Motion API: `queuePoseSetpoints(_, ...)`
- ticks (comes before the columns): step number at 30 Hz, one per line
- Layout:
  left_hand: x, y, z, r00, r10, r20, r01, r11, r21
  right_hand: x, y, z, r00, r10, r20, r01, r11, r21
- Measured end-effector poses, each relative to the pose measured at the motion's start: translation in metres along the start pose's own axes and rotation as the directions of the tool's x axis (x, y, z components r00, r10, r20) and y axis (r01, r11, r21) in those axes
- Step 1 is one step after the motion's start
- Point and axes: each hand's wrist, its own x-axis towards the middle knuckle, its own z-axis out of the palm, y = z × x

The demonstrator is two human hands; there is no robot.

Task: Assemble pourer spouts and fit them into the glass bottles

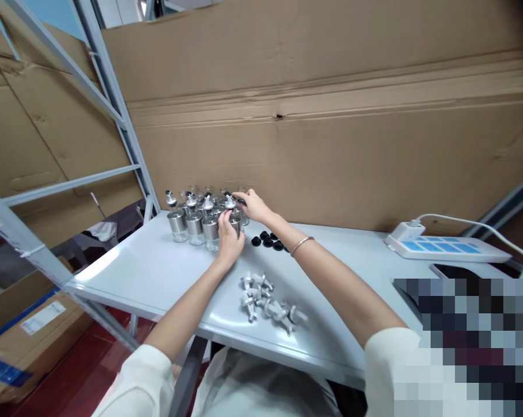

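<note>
Glass bottles with steel sleeves stand in rows at the back left of the white table. The front ones carry silver pour spouts point(191, 200) with black tips, and a capped bottle point(177, 225) stands at the left end. My left hand point(230, 242) is closed around the rightmost front bottle point(234, 222), steadying it upright. Over that bottle's spout point(230, 202) reaches my right hand point(255, 206), its fingers closed on a small black cap point(241, 201), partly hidden. Several black caps point(267, 242) lie right of the bottles. Loose silver pour spouts point(267, 304) are heaped nearer me.
A power strip point(452, 248) with a plugged-in white charger point(408, 231) and a dark phone point(454, 271) lie at the right. Cardboard point(331, 156) walls the back. A metal frame point(126, 133) stands left, above a cardboard box point(39, 330) on the floor.
</note>
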Motion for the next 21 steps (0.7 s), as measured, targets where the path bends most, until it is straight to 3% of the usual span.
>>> queuePoseSetpoints(8, -0.005, -0.001, 0.005, 0.997, -0.060, 0.051, 0.059, 0.998, 0.034, -0.005, 0.004, 0.001, 0.998, -0.027, -0.058, 0.023, 0.997, -0.067)
queuePoseSetpoints(13, -0.008, -0.007, 0.008, 0.984, -0.109, 0.139, 0.110, 0.994, 0.000, -0.017, 0.004, -0.013, 0.981, -0.041, -0.189, 0.035, 0.999, -0.037)
queuePoseSetpoints(15, -0.008, -0.010, 0.008, 0.974, -0.129, 0.185, 0.132, 0.991, -0.003, -0.019, -0.001, -0.023, 0.959, -0.041, -0.280, 0.040, 0.999, -0.008)
queuePoseSetpoints(18, -0.007, -0.013, 0.009, 0.962, -0.156, 0.224, 0.165, 0.986, -0.025, -0.021, -0.015, -0.040, 0.887, -0.075, -0.455, 0.112, 0.992, 0.055)
queuePoseSetpoints(21, -0.006, -0.017, 0.011, 0.953, -0.178, 0.245, 0.205, 0.974, -0.092, -0.026, -0.028, -0.051, 0.867, -0.105, -0.487, 0.149, 0.987, 0.053)
